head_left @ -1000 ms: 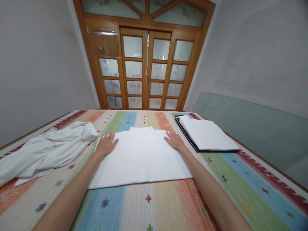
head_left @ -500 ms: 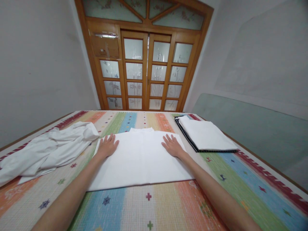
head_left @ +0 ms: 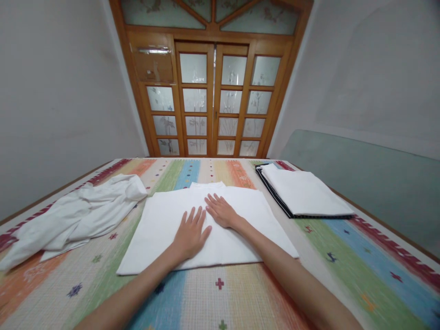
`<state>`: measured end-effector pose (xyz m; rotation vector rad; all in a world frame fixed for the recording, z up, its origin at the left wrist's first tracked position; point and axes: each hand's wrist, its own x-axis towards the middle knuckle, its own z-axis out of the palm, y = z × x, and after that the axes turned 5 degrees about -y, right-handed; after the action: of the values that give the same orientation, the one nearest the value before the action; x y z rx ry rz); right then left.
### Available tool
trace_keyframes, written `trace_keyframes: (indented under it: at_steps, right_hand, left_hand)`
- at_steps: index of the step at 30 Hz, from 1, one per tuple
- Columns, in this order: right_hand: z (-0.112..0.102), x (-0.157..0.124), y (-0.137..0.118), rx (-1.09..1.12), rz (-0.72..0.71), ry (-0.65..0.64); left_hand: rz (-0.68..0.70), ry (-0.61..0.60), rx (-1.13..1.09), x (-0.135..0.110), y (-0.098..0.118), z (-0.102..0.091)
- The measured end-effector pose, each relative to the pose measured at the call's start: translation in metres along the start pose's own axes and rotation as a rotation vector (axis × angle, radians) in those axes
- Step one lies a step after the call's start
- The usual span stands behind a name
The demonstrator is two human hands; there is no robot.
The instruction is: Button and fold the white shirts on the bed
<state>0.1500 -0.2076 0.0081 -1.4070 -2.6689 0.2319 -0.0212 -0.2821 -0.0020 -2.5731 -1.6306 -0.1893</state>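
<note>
A white shirt point(head_left: 151, 233), folded into a wide flat shape with its collar at the far edge, lies in front of me on a striped, patterned cloth point(head_left: 237, 293). My left hand point(head_left: 192, 233) rests palm down near the shirt's middle, fingers spread, holding nothing. Just beyond it and to the right, my right hand point(head_left: 222, 211) also lies flat on the shirt with its fingers stretched out. The two hands are close together, the fingertips of the left nearly reaching the right hand.
To the left lies a crumpled white garment point(head_left: 92, 211). At the far right, a folded white garment point(head_left: 305, 192) sits on a dark striped one point(head_left: 275, 195). A pale green panel point(head_left: 360, 169) runs along the right side. Wooden glazed doors point(head_left: 215, 101) stand beyond the far edge.
Both hands have moved inward from the shirt's two far corners to its middle, the left one also nearer to me. The view has shifted slightly.
</note>
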Motion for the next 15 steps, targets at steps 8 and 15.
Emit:
trace_keyframes:
  at_steps: [8, 15]
  right_hand:
    - [-0.002, 0.022, 0.000, -0.100, 0.016, -0.022]
    - [-0.004, 0.044, 0.006, -0.044, 0.113, -0.035]
  left_hand:
    - [0.169, -0.024, -0.137, -0.027, 0.018, -0.006]
    - [0.245, -0.123, -0.211, -0.027, 0.019, -0.015]
